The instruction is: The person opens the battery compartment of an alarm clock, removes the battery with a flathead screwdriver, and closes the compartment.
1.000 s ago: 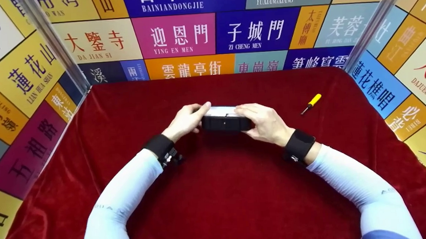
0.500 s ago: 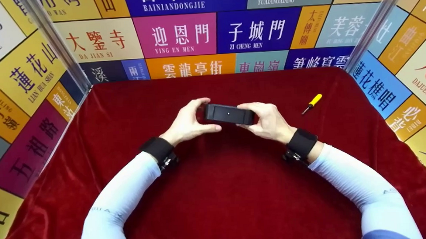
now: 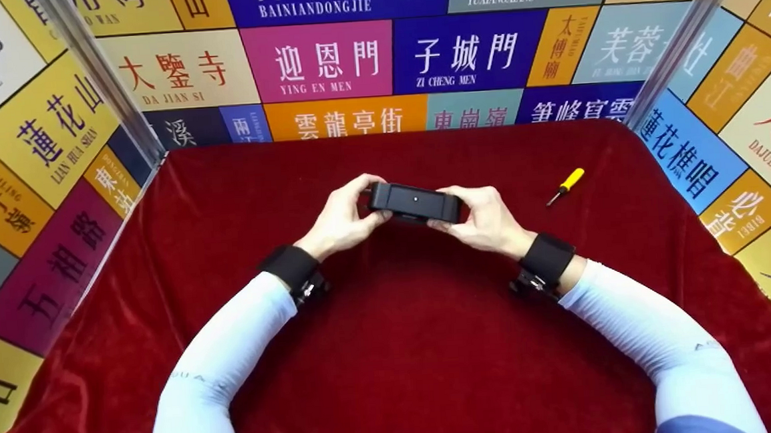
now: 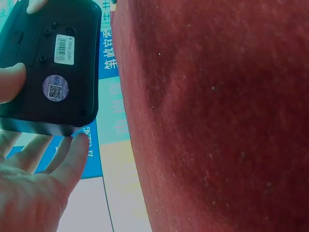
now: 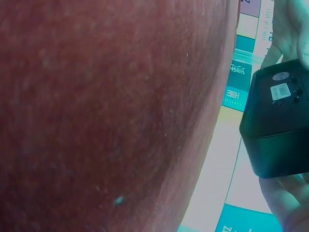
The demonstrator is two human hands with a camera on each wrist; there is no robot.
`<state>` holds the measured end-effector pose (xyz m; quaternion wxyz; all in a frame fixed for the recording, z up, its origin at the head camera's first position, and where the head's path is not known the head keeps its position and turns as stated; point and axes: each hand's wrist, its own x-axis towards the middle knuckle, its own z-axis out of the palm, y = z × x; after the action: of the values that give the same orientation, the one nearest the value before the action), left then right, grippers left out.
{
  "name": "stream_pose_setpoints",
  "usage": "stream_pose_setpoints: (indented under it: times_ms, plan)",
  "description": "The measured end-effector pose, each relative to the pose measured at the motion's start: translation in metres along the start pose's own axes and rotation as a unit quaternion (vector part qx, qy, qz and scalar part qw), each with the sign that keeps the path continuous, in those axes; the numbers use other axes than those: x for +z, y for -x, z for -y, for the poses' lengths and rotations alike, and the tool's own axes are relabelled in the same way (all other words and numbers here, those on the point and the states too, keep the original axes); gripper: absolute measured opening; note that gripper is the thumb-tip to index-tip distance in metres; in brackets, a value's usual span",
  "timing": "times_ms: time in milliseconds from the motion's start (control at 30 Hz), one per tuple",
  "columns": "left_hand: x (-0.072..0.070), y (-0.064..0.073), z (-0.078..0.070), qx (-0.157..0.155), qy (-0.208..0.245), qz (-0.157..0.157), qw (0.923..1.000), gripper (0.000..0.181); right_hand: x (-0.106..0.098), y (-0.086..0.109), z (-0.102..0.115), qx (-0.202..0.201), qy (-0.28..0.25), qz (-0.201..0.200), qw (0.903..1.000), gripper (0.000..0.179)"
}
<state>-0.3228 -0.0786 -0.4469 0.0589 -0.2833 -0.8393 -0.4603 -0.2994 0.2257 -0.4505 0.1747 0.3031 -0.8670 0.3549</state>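
I have a black box (image 3: 415, 202) in my two hands, up off the red cloth (image 3: 427, 348), over its far half. My left hand (image 3: 344, 217) is bent round one end, and my right hand (image 3: 486, 220) is bent round the other. Both are only as wide as the box between them. My left thumb (image 4: 10, 83) pushes on the side with the stickers: a white label (image 4: 64, 49) with lines and a round sticker (image 4: 56, 88) with a square code. The side with a tiny pale dot faces my head. A yellow screwdriver (image 3: 566, 187) lies on the cloth, to the right of my right hand. Big colourful signs (image 3: 319, 61) fill the wall behind.
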Motion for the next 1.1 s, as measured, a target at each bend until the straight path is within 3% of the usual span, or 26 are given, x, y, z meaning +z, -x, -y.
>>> stream_pose_setpoints:
  times_ms: [267,500,667,767,833,1100]
  plan:
    - [0.004,-0.004,0.002,-0.015,0.013,0.007,0.9998,0.047,0.002,0.002,-0.003,0.074,-0.062,0.021,0.9951,0.04]
    - [0.006,-0.005,0.001,-0.017,0.042,0.008,0.9989,0.042,0.002,0.002,-0.004,0.102,-0.108,0.027,0.9885,0.031]
    - [0.008,-0.006,0.001,-0.035,0.107,0.02,0.9935,0.036,0.003,0.001,-0.004,0.112,-0.129,0.033,0.9847,0.03]
    - [0.01,-0.006,0.002,-0.05,0.162,0.029,0.9851,0.033,0.003,0.001,-0.004,0.112,-0.126,0.033,0.9852,0.03]
    - [0.012,-0.007,0.003,-0.058,0.175,0.028,0.9825,0.031,0.003,0.001,-0.005,0.111,-0.118,0.028,0.9864,0.031]
    - [0.018,-0.007,0.004,-0.087,0.144,0.009,0.9857,0.024,0.001,0.001,-0.007,0.108,-0.072,0.001,0.9915,0.048]
